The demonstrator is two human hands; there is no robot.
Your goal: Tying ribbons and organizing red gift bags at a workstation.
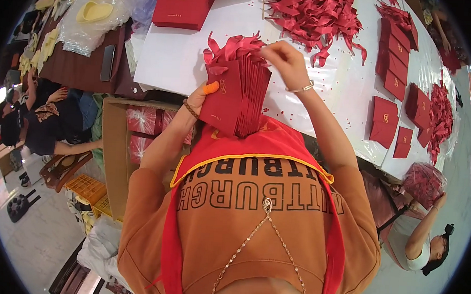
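My left hand [199, 98], with an orange finger cot on its thumb, grips a thick stack of dark red paper gift bags [233, 93] by its left side. The stack is upright at the table's near edge, above my red apron [246, 142]. Red ribbon handles [235, 48] stick out in loops and loose ends along its top. At the top right corner of the stack, my right hand [286, 64] has its fingers curled together beside the ribbons. Whatever is between those fingertips is too small to make out.
On the white table [171, 56] are a red bag pile [183, 6], a ribbon heap [322, 18] and rows of red bags [394, 59] at right. An open carton [113, 140] with wrapped red packs stands left. Another person [417, 236] holds a wrapped red bundle [425, 183].
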